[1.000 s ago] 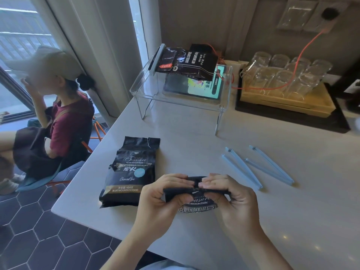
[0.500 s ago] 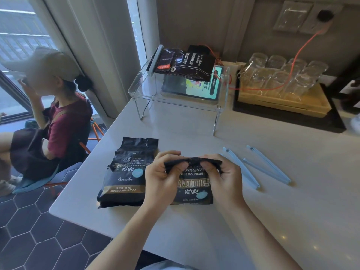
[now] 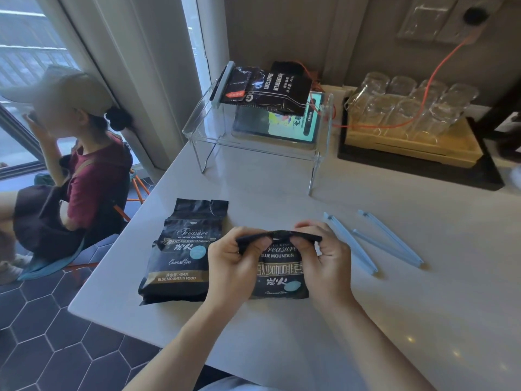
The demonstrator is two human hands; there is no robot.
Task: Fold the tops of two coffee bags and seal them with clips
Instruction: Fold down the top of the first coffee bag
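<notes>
Two black coffee bags lie side by side on the white table (image 3: pixel 366 320). The left coffee bag (image 3: pixel 183 255) lies flat with its top unfolded and nobody touching it. The right coffee bag (image 3: pixel 279 275) has its top rolled down into a thick fold. My left hand (image 3: pixel 234 263) pinches the left end of that fold and my right hand (image 3: pixel 324 255) pinches the right end. Two light blue sealing clips lie just right of my hands: the near clip (image 3: pixel 349 244) and the far clip (image 3: pixel 389 238), both loose on the table.
A clear acrylic shelf (image 3: pixel 253 136) at the back carries other dark coffee packets (image 3: pixel 267 91) with a lit tablet under them. A tray of upturned glasses (image 3: pixel 408 114) stands at the back right, crossed by an orange cable. A person sits left of the table edge.
The bag in my hands has moved away from me and now lies flat beside the left bag. Its top fold looks rolled tighter, with both hands still on it.
</notes>
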